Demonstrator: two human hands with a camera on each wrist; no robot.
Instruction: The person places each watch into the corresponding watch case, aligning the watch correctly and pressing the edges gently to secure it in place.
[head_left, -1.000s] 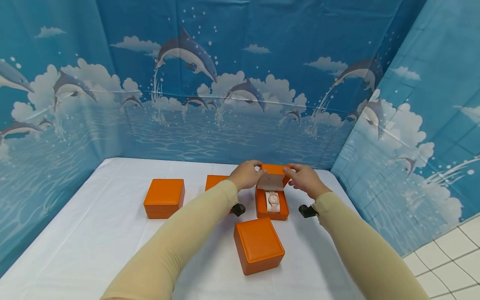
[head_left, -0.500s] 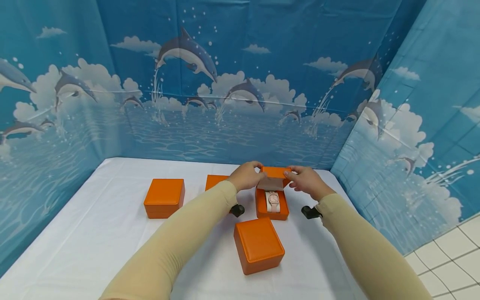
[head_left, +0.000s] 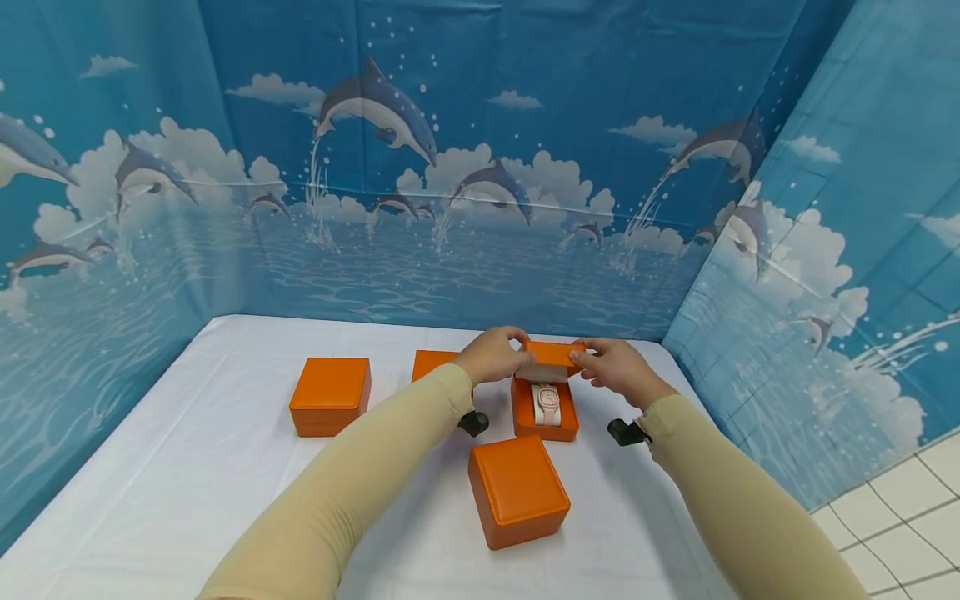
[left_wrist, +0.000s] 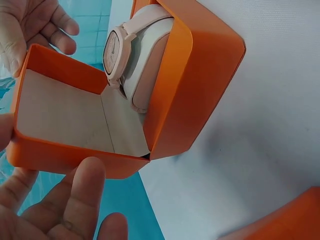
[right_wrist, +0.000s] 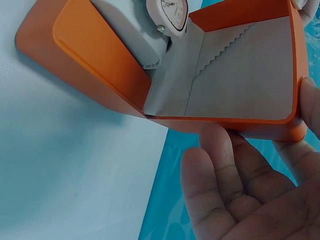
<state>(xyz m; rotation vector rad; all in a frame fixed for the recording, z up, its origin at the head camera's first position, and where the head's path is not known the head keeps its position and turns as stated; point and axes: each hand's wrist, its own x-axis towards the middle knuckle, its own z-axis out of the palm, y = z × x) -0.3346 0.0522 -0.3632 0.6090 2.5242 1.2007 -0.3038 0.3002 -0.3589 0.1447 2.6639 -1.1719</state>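
Observation:
An orange watch box point(head_left: 546, 434) stands at the back right of the table with its lid point(head_left: 553, 352) raised at a slant. Inside, a pale pink wristwatch point(head_left: 548, 398) is wrapped round a white cushion. My left hand point(head_left: 492, 355) pinches the lid's left corner, and my right hand point(head_left: 617, 367) pinches the right corner. Seen from the left wrist, the lid's pale lining point(left_wrist: 65, 112) faces the watch point(left_wrist: 118, 52), and fingers point(left_wrist: 85, 195) lie along the lid's side. In the right wrist view, fingertips point(right_wrist: 215, 140) touch the lid's outer edge.
A closed orange box point(head_left: 519, 492) sits just in front of the open one. Another orange box point(head_left: 431, 362) is partly hidden behind my left forearm, and one more box point(head_left: 330, 396) stands further left. A dolphin-print curtain point(head_left: 480, 167) hangs behind the white-covered table point(head_left: 225, 467).
Both hands have come down slightly with the lid, which now leans further forward over the watch. The other boxes stay where they were.

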